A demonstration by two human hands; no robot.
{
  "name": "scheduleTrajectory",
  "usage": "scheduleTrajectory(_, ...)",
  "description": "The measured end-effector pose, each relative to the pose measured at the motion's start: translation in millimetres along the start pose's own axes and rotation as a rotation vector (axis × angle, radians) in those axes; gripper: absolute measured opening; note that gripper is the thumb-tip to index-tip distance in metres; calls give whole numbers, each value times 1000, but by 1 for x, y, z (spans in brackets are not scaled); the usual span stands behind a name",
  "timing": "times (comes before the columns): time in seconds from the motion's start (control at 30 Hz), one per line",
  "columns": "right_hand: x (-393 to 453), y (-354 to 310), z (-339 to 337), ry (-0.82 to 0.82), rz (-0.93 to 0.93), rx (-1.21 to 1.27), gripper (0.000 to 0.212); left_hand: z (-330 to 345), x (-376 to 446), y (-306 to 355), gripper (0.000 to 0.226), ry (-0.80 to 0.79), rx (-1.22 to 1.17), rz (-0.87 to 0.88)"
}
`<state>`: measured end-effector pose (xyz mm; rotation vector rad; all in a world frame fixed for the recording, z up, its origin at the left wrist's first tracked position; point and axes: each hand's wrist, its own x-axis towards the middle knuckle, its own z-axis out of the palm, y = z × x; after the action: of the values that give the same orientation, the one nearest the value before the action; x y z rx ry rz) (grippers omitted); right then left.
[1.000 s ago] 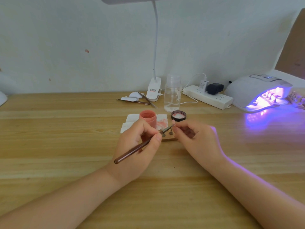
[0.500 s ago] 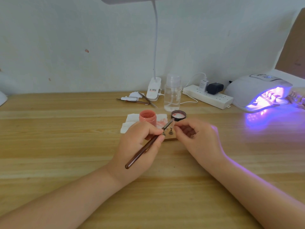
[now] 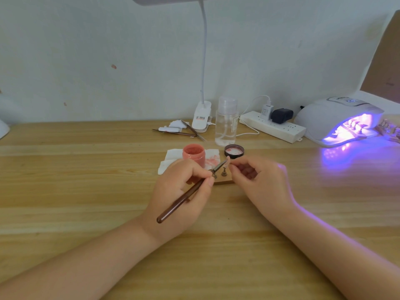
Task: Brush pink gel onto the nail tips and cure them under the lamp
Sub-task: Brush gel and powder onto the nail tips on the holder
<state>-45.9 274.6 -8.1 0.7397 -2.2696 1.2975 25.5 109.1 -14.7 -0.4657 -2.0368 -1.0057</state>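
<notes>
- Slim dark-brown wooden-handled gel brush (image 3: 186,197) pinched in left hand (image 3: 179,195), fingers curled round shaft; long axis diagonal, handle end toward lower left, bristle tip up-right at about centre of table.
- Small pale pink nail tip (image 3: 228,159) pinched between thumb and forefinger of right hand (image 3: 259,182), remaining fingers curled; bristles touching it.
- Small wooden block with little metal stands (image 3: 224,177) just below tip, between both hands, partly hidden.
- Open pink gel jar (image 3: 193,158) upright on stained white tissue (image 3: 173,158), just behind left hand; black round lid (image 3: 234,150) lying inner side up beside it, pink smears inside.
- White dome curing lamp (image 3: 337,118) far right, glowing violet, mouth facing forward-left; row of tips on a strip inside, detail too small.
- Light wooden plank table (image 3: 86,191), pale plaster wall behind.
- Clear plastic pump bottle (image 3: 226,122), white clip desk lamp (image 3: 202,113), white power strip (image 3: 272,126), tweezers (image 3: 177,132) along back edge.
</notes>
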Motion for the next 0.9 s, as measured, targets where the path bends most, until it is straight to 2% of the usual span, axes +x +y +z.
scheduleTrajectory(0.27, -1, -1, 0, -8, -36, -24, 11, 2, 1, 0, 12, -40, 101, -32)
scheduleTrajectory(0.5, -1, -1, -1, -17, -4, -12, 9, 0, 0, 1, 10, -46, 57, 14)
scheduleTrajectory(0.63, 0, 1, 0, 0, 40, 24, 9, 0, 0, 5, 2, 1, -17, -49)
scheduleTrajectory(0.8, -1, 2, 2, -22, 24, 34, 11, 0, 4, 7, 20, 42, -102, -175)
scheduleTrajectory(0.9, -1, 3, 2, -25, 6, 39, 12, 1, 3, 5, 20, 39, -85, -186)
